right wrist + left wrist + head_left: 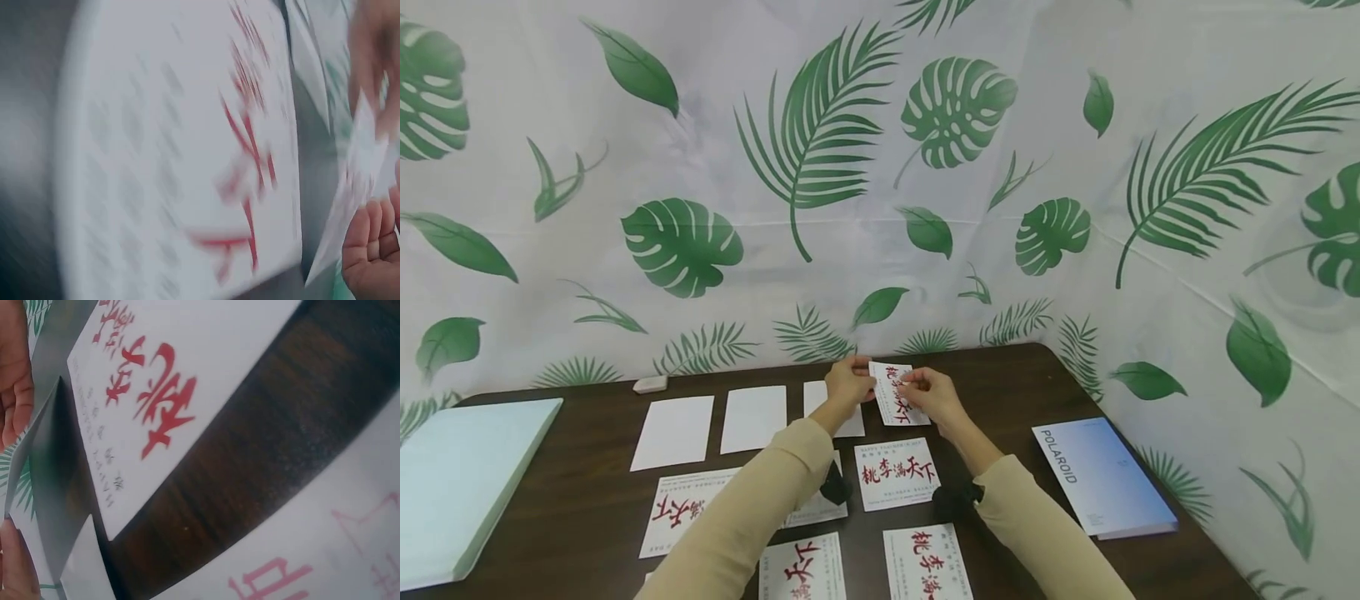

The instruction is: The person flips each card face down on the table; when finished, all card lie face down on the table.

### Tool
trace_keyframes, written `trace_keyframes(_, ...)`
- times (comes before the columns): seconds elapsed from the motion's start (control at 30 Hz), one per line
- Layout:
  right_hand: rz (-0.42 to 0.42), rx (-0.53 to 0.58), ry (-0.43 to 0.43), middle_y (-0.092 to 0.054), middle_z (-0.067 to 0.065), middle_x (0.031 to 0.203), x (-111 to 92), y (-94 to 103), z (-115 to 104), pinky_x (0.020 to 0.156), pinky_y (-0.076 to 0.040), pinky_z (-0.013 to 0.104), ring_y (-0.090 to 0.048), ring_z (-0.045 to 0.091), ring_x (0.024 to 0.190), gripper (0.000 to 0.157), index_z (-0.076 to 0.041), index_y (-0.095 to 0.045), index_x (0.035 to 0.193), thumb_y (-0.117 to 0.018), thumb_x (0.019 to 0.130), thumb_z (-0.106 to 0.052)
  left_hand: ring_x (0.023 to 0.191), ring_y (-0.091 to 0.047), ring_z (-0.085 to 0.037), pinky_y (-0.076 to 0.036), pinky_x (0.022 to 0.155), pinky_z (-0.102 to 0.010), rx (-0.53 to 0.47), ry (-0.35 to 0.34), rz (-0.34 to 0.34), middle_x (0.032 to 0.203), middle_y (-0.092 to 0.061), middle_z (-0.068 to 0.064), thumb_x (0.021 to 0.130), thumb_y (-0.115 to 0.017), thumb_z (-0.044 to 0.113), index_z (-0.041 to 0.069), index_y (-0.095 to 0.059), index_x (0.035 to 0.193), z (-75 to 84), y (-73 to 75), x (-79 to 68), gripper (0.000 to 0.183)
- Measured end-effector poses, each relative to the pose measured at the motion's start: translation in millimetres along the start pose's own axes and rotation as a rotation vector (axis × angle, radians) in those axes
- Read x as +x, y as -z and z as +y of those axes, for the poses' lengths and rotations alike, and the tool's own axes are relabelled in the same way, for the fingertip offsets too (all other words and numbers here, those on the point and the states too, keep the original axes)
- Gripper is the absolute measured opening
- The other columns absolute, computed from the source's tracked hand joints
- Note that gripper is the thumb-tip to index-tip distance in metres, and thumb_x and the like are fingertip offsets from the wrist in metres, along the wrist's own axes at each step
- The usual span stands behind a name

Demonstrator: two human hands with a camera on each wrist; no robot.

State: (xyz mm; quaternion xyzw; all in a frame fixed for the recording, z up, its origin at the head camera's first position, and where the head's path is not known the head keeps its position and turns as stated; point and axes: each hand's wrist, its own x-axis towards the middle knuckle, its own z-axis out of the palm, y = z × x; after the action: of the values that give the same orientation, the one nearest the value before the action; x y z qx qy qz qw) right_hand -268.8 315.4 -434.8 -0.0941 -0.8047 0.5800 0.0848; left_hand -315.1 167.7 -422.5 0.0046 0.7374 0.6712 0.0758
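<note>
Both hands hold one white card (891, 398) with red Chinese characters, raised near the table's far edge in the head view. My left hand (847, 383) pinches its left edge, while my right hand (931, 395) has thumb and fingertips on its right side. In the left wrist view the card (28, 440) appears nearly edge-on between the hands. Through the right wrist view, the curled fingers (374, 231) lie beside the tilted card (350, 181). Just below the hands a similar printed card (897, 492) lies flat, its characters facing up.
Blank white cards (673, 429) line the back row, one partly behind the left hand. More printed cards (928, 567) lie nearer, some under the left sleeve. A blue-and-white POLAROID booklet (1105, 479) sits right, a thick pale stack (467, 483) left, and a small white block (651, 384) at the back.
</note>
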Motion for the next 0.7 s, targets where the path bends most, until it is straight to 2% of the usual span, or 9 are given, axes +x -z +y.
trace_keyframes(0.13, -0.069, -0.055, 0.078, -0.057, 0.005, 0.08, -15, -13.3, -10, 0.057, -0.044, 0.017, -0.05, 0.011, 0.068, 0.023, 0.006, -0.061, 0.098, -0.072, 0.079, -0.003, 0.066, -0.062, -0.018, -0.057, 0.055, -0.026, -0.001, -0.012, -0.013, 0.099, -0.064, -0.021, 0.075, -0.06, -0.013, -0.004, -0.06, 0.116, 8.5, 1.3, -3.8, 0.041)
trace_keyframes(0.23, -0.059, -0.117, 0.112, -0.057, 0.006, 0.081, -21, -18.2, -13, 0.057, -0.044, 0.017, -0.051, 0.011, 0.069, 0.027, 0.004, -0.06, 0.096, -0.076, 0.076, -0.004, 0.073, -0.066, -0.025, -0.058, 0.057, -0.027, 0.014, -0.026, -0.025, 0.103, -0.064, -0.022, 0.077, -0.06, -0.011, -0.004, -0.059, 0.117, 15.3, 1.2, -8.0, 0.04)
trace_keyframes(0.37, -0.009, -0.212, 0.147, -0.06, 0.006, 0.08, -25, -19.2, -17, 0.057, -0.047, 0.017, -0.054, 0.011, 0.069, 0.025, 0.0, -0.06, 0.093, -0.076, 0.074, -0.003, 0.084, -0.067, -0.029, -0.058, 0.059, -0.028, 0.045, -0.063, -0.036, 0.104, -0.064, -0.021, 0.078, -0.06, -0.009, -0.003, -0.059, 0.116, 22.9, -0.4, -13.0, 0.039)
trace_keyframes(0.47, 0.019, -0.238, 0.178, -0.062, 0.008, 0.08, -26, -17.2, -20, 0.058, -0.05, 0.019, -0.057, 0.011, 0.069, 0.021, 0.001, -0.062, 0.092, -0.074, 0.075, 0.0, 0.091, -0.066, -0.03, -0.059, 0.06, -0.029, 0.049, -0.108, -0.046, 0.105, -0.065, -0.022, 0.078, -0.058, -0.008, -0.003, -0.06, 0.115, 27.8, -1.7, -15.8, 0.037)
trace_keyframes(0.57, 0.056, -0.241, 0.196, -0.064, 0.009, 0.078, -26, -13.0, -23, 0.057, -0.05, 0.018, -0.058, 0.011, 0.068, 0.018, 0.001, -0.065, 0.092, -0.072, 0.075, 0.001, 0.095, -0.066, -0.031, -0.059, 0.063, -0.029, 0.023, -0.143, -0.077, 0.109, -0.065, -0.023, 0.082, -0.056, -0.006, -0.002, -0.06, 0.117, 31.1, -3.2, -17.4, 0.036)
trace_keyframes(0.7, 0.161, -0.276, 0.221, -0.065, 0.007, 0.075, -24, -1.9, -26, 0.056, -0.047, 0.017, -0.057, 0.01, 0.065, 0.013, -0.001, -0.068, 0.089, -0.068, 0.076, 0.001, 0.101, -0.064, -0.031, -0.058, 0.072, -0.031, -0.024, -0.139, -0.132, 0.117, -0.062, -0.024, 0.088, -0.055, -0.001, -0.001, -0.057, 0.125, 31.4, -3.4, -20.4, 0.037)
